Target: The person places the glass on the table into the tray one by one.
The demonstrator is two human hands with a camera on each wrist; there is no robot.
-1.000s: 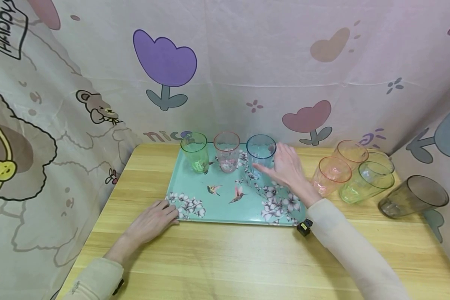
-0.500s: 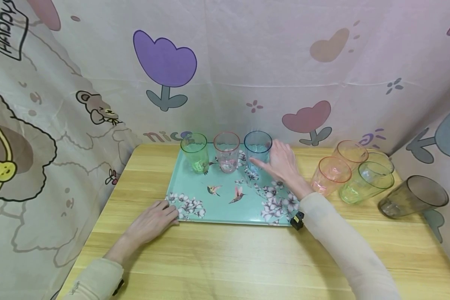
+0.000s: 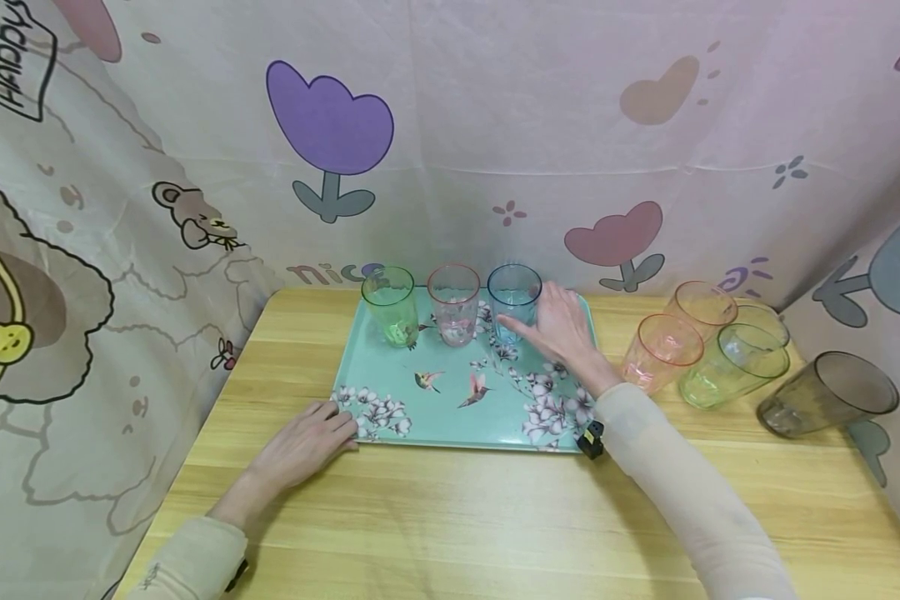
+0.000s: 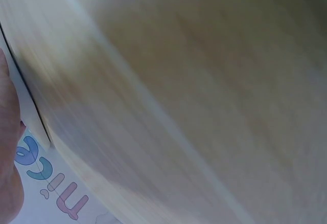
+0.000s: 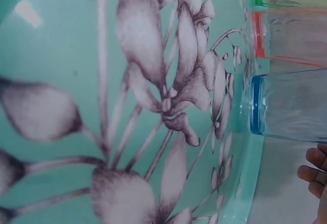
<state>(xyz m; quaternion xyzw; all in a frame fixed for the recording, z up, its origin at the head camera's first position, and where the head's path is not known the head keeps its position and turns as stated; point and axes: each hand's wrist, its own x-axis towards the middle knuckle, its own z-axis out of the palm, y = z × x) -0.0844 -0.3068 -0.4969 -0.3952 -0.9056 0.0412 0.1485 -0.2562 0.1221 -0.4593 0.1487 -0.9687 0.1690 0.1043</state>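
A blue-rimmed tumbler (image 3: 515, 304) stands upright on the mint floral tray (image 3: 427, 417), at the right end of a row. My right hand (image 3: 566, 329) is beside it, thumb along the near side and fingers at the right. In the right wrist view, a gap shows between the fingertips (image 5: 310, 174) and the blue tumbler (image 5: 288, 105). A red-rimmed clear tumbler (image 3: 454, 310) and a green tumbler (image 3: 392, 310) continue the row leftward. My left hand (image 3: 303, 442) rests at the tray's front left corner, fingers touching its edge; their undersides are hidden.
To the right of the tray, on the wooden table (image 3: 450, 517), several more tumblers are grouped: a pink one (image 3: 662, 354), a green one (image 3: 731, 367) and others behind. A dark grey tumbler (image 3: 825, 396) stands farther right. A patterned curtain (image 3: 450, 125) rises behind the table.
The blue tumbler has shifted slightly left, nearer the red-rimmed one, and my right hand moved left with it. The left hand and the tray have stayed still.
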